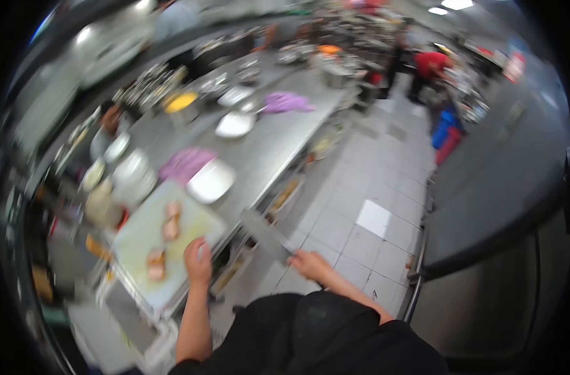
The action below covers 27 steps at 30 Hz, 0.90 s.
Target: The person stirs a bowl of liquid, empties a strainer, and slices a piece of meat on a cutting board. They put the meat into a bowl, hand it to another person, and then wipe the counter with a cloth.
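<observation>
My right hand (311,265) is closed round the handle of a broad-bladed cleaver (266,234), held out over the aisle beside the counter. The blade points up and to the left. My left hand (198,259) hovers by the near right edge of a white cutting board (197,219), its fingers loosely curled and apart from the thumb, with nothing visible in them. Pieces of pinkish-brown meat (171,222) lie on the board, and more meat pieces (156,265) rest closer to me. The picture is blurred.
A white square bowl (211,180) and a purple cloth (186,164) sit just beyond the board on the steel counter (266,144). Stacked white bowls (133,178) stand at left. A grey steel unit (491,181) borders the tiled aisle (335,206). A person in red (430,64) bends far off.
</observation>
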### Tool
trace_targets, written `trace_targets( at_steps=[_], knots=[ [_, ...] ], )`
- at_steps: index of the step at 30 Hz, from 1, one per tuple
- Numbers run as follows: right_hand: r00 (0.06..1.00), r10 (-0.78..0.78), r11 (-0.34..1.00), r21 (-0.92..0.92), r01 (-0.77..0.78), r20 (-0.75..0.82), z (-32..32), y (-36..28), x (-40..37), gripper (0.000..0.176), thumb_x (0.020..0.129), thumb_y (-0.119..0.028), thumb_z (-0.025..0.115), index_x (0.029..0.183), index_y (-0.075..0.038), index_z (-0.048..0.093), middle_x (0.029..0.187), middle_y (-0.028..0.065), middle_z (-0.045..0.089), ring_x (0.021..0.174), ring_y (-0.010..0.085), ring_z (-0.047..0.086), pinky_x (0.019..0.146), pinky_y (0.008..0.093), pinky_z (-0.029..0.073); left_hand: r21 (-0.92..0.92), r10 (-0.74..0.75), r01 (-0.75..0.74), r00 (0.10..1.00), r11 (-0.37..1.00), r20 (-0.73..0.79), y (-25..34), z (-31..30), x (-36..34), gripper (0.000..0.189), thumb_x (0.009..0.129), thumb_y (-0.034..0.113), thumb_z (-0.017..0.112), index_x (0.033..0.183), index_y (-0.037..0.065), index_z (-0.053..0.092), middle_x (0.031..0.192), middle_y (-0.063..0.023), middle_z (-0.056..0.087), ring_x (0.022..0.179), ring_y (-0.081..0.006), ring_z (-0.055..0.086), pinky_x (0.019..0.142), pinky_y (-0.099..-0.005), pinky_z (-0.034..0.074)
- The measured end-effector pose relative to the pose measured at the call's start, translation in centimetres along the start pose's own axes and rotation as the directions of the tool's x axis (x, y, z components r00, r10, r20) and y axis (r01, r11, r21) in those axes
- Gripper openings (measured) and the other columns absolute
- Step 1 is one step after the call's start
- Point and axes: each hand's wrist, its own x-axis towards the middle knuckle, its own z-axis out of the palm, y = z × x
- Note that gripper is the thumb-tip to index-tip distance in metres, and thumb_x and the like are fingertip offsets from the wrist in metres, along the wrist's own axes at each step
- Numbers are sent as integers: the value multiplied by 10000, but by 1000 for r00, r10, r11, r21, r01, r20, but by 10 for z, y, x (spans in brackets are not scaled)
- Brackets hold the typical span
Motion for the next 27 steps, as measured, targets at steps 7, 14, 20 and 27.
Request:
trace_targets(
  at_steps=[7, 14, 20, 27],
  knots=[
    [981, 46, 993, 96, -65, 187, 19, -100, 44, 292, 868, -297, 561, 788, -17, 539, 525, 82, 548, 419, 173, 531, 439, 326, 427, 36, -176, 187, 962, 982, -210, 1, -126, -34, 178, 888, 140, 554, 834, -19, 615, 811, -113, 627, 756, -215, 581, 720, -302, 456],
    [925, -10, 997, -64, 37, 379, 57, -176, 93, 288, 863, -288, 537, 845, -2, 565, 584, 138, 582, 498, 265, 580, 511, 366, 456, 137, -362, 400, 901, 906, -240, -40, -173, -26, 201, 824, 204, 622, 919, 27, 610, 903, -118, 621, 844, -277, 580, 781, -366, 426],
    [882, -101, 975, -132, 180, 459, 78, -185, 132, 307, 861, -305, 521, 867, 0, 558, 739, 228, 613, 731, 415, 591, 656, 454, 455, 596, -332, 341, 934, 727, -130, -41, -145, -3, 606, 742, 399, 686, 1204, 58, 495, 1096, -107, 564, 1110, -278, 466, 931, -468, 303],
    [781, -197, 901, -205, 383, 593, 83, -184, 182, 305, 858, -313, 499, 877, -16, 563, 771, 250, 613, 773, 443, 585, 710, 496, 456, 603, -400, 450, 888, 658, -227, -55, -115, 0, 613, 694, 365, 714, 1185, 71, 497, 1056, -104, 555, 1065, -269, 477, 906, -437, 316]
  ],
)
